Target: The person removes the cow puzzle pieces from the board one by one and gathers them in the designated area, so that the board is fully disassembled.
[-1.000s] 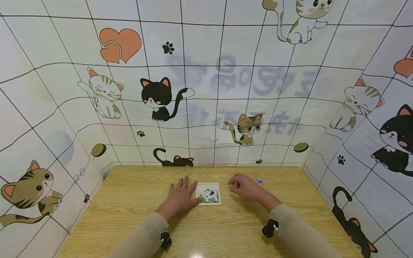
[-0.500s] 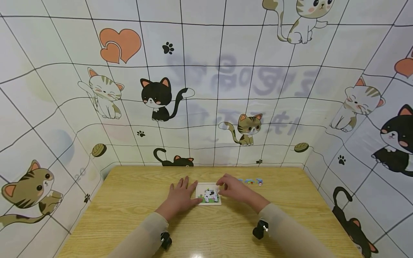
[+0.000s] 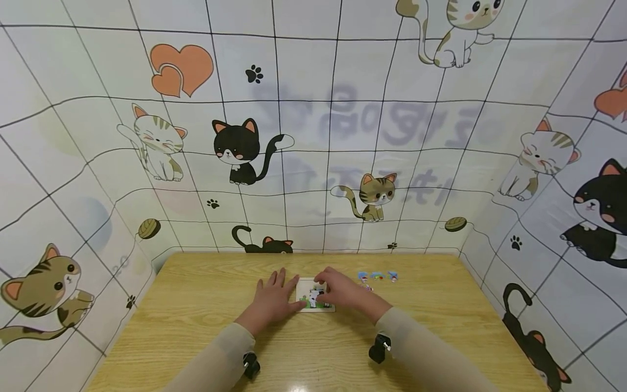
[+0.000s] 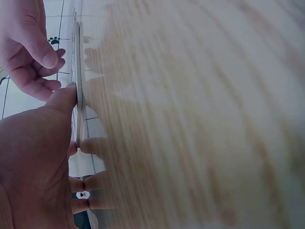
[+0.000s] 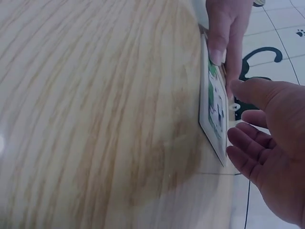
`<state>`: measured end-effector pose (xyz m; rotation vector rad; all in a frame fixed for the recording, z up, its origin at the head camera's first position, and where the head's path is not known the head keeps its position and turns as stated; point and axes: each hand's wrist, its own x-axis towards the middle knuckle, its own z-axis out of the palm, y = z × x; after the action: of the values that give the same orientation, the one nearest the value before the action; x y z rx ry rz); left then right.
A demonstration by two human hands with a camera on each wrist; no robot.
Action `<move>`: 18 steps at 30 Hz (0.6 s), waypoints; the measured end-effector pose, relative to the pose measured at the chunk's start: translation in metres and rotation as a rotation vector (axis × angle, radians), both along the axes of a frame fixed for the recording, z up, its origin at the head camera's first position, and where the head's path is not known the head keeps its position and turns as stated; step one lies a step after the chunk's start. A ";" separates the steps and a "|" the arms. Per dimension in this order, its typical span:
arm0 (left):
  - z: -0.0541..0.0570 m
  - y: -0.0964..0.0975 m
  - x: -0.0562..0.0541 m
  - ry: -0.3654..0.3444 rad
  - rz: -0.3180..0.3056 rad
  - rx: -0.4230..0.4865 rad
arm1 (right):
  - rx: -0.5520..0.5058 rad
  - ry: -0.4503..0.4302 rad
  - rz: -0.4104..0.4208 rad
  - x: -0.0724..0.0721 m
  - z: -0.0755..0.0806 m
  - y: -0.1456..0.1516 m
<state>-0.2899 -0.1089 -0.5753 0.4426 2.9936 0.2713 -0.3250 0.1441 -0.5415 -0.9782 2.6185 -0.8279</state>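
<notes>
A small, square, white-framed picture puzzle board (image 3: 315,310) showing a black-and-white cow lies on the table. My left hand (image 3: 274,299) lies spread at its left side, index fingertip and thumb on its edge. In the left wrist view, the left thumb (image 4: 66,98) rests at the edge of the thin board. My right hand (image 3: 338,288) is over the board's right part, thumb and index finger bent toward the picture and hiding some of it. In the right wrist view, the right fingers (image 5: 248,143) are bent beside the board; I cannot tell whether they hold a puzzle piece.
Several small colourful puzzle pieces (image 3: 377,276) lie in a row behind the right hand, with another piece (image 3: 365,287) nearer the wrist. The wooden table (image 3: 196,326) meets cat-printed sheeting (image 3: 303,125) at its back and sides.
My right hand has moved left from beside the loose pieces to over the board, uncovering the pieces behind it. The left hand stays at the board's left edge.
</notes>
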 end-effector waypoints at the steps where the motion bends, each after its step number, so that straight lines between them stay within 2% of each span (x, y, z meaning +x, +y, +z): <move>1: 0.000 0.000 0.000 0.001 0.000 0.001 | 0.012 0.007 0.009 0.000 -0.001 -0.002; 9: 0.000 0.000 0.000 -0.001 -0.001 -0.004 | 0.086 0.049 0.032 -0.006 -0.011 -0.009; 18: 0.002 0.000 0.001 -0.001 -0.003 -0.012 | 0.086 0.032 0.016 -0.004 -0.010 -0.011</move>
<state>-0.2894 -0.1087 -0.5735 0.4462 2.9914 0.2532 -0.3290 0.1330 -0.5515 -0.9958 2.6453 -0.6954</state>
